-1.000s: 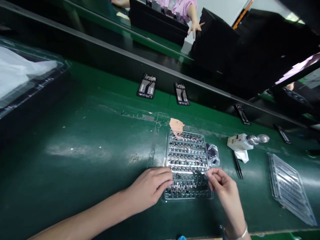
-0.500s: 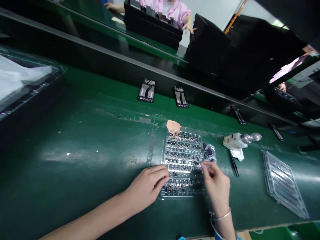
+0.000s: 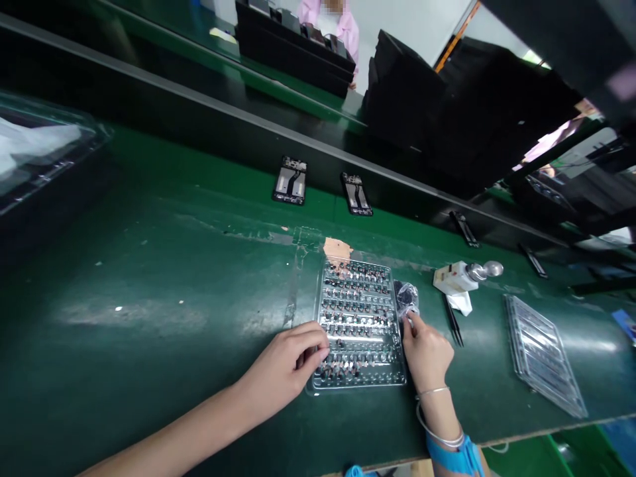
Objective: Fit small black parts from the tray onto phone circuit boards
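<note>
A clear plastic tray (image 3: 358, 321) with many small dark parts in rows lies on the green bench in front of me. My left hand (image 3: 287, 363) rests at the tray's left front edge, fingers curled against it. My right hand (image 3: 424, 348) is at the tray's right edge, its fingertips pinched together beside a small crumpled clear bag (image 3: 406, 296); what they hold is too small to make out. A silver bangle and a blue wrist strap sit on my right wrist.
Black tweezers (image 3: 452, 319), a white dispenser with a metal knob (image 3: 462, 277) and a stack of clear trays (image 3: 540, 353) lie to the right. Two phone frames (image 3: 291, 180) (image 3: 356, 194) lie on the belt. A person in pink works across the line.
My right hand has moved from the tray's front right corner up along its right edge to the small bag. My left hand has barely moved. The view has shifted slightly.
</note>
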A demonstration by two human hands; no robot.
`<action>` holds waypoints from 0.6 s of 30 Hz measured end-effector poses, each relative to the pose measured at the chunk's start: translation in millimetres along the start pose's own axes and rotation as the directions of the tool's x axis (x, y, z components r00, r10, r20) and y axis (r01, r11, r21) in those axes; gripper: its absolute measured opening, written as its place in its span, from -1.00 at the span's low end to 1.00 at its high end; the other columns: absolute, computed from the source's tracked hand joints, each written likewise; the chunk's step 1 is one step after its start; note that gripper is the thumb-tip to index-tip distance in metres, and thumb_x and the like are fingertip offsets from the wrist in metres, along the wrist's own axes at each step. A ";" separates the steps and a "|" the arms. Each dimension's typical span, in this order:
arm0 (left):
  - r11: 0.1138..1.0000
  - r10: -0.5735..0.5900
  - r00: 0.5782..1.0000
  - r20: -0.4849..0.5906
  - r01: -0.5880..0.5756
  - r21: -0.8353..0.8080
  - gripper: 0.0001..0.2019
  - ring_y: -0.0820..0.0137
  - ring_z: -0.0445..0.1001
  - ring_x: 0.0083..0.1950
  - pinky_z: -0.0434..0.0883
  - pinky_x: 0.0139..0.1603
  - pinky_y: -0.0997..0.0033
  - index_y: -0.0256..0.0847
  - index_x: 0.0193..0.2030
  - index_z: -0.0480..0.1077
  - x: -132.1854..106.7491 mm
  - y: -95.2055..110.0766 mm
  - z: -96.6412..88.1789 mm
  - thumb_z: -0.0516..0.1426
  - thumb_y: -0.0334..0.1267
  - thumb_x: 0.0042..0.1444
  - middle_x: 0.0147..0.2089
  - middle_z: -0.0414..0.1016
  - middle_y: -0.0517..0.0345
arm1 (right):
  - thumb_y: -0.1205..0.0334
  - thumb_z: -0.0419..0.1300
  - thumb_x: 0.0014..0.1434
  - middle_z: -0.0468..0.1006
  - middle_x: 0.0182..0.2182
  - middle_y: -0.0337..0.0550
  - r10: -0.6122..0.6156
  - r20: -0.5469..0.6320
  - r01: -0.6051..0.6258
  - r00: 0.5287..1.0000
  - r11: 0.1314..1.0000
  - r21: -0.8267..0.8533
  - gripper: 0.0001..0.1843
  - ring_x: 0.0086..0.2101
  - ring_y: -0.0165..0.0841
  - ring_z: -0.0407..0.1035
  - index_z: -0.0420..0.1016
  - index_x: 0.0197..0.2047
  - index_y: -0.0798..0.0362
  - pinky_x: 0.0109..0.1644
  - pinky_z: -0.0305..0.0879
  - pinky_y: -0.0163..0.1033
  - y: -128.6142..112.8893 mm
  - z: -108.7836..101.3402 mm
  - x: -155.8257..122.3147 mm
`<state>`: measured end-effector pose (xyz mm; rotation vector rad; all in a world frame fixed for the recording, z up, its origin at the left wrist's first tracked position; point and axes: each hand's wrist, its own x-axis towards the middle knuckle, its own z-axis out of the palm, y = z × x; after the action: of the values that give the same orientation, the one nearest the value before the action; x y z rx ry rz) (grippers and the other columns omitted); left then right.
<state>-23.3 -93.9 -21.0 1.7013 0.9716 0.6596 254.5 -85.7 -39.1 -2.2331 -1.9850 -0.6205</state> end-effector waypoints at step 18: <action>0.824 -0.210 0.970 0.125 0.245 -0.510 -0.76 0.55 0.04 -0.53 0.02 -0.50 0.53 -0.22 -0.50 0.11 3.3 4.3 -7.9 -0.05 -0.21 0.17 -0.56 0.08 0.33 | 0.14 0.07 0.09 0.40 -0.72 -0.27 0.128 0.003 -0.127 0.992 0.984 0.123 -0.75 -0.67 -0.44 0.24 0.53 -0.36 0.06 -0.58 -0.07 -0.39 16.4 1.6 -0.2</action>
<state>-26.7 -87.7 -14.5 1.0955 0.8366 0.6351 270.8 -87.8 -37.4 -2.2596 -1.8069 -0.4754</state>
